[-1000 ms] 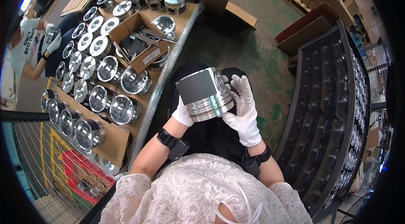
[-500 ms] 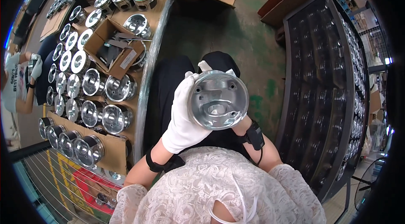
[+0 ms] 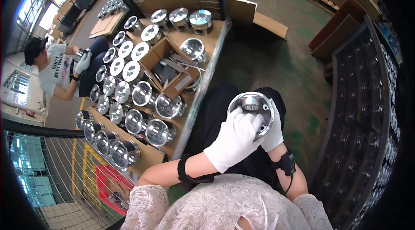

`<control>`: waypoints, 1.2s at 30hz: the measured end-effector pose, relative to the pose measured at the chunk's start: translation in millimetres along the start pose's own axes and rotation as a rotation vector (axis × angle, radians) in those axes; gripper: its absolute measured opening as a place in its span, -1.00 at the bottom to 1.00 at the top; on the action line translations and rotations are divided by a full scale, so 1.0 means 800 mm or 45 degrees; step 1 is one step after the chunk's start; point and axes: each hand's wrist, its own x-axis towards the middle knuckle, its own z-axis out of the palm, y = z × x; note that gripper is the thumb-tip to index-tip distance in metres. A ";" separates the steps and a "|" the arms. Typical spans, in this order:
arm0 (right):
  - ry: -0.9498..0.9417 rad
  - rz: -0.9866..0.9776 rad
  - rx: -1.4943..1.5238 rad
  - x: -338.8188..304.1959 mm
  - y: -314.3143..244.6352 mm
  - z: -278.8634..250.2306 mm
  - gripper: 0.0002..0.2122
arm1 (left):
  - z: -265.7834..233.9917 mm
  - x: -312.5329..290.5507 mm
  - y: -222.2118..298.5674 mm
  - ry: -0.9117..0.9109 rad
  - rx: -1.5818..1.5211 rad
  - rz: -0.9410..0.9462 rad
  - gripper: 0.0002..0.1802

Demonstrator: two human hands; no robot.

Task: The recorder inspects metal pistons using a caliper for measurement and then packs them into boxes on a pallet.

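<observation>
A shiny metal piston (image 3: 252, 105) is held over my lap with its hollow open end turned up toward me. My left hand (image 3: 232, 141), in a white glove, lies across its near rim with fingers reaching into the hollow. My right hand (image 3: 274, 131), also gloved, cups the piston from below and the right, mostly hidden behind it. Both wrists wear black bands.
A cardboard-lined bench (image 3: 189, 122) at my left carries several more pistons (image 3: 160, 131) in rows and an open cardboard box (image 3: 169, 70). A dark rack of trays (image 3: 367, 113) curves along my right. Another person (image 3: 54, 70) sits beyond the bench at far left. Wire mesh fencing (image 3: 47, 178) stands lower left.
The piston was side-on with its dark skirt showing, then turned hollow end up. It has shifted right and farther from me, and my left hand now covers its near rim.
</observation>
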 end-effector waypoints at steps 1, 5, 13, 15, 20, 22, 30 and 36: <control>-0.034 0.014 0.080 0.003 0.000 -0.007 -0.50 | 0.004 0.007 -0.006 0.008 -0.038 0.043 -0.56; -0.021 0.165 0.117 0.006 -0.003 0.024 -0.43 | -0.025 0.030 -0.020 -0.415 -0.226 -0.122 -0.60; -0.427 0.321 -0.038 0.047 -0.049 0.026 -0.29 | -0.184 0.148 -0.132 -0.176 -1.222 -0.891 -0.78; -0.345 0.341 0.061 0.071 -0.051 0.005 -0.41 | -0.221 0.165 -0.167 0.069 -1.146 -0.857 -0.79; -0.036 0.085 -0.306 0.079 -0.044 -0.043 -0.54 | -0.235 0.229 -0.275 0.269 -1.063 -0.889 -0.84; -0.136 0.137 -0.345 0.081 -0.047 -0.048 -0.57 | -0.218 0.251 -0.337 0.291 -0.874 -0.821 -0.83; -0.006 0.098 -0.366 0.090 -0.047 -0.045 -0.60 | -0.076 0.285 -0.525 -0.139 -0.420 -1.212 -0.80; -0.031 0.159 -0.389 0.103 -0.035 -0.033 -0.61 | -0.055 0.252 -0.704 -0.701 0.495 -0.853 -0.47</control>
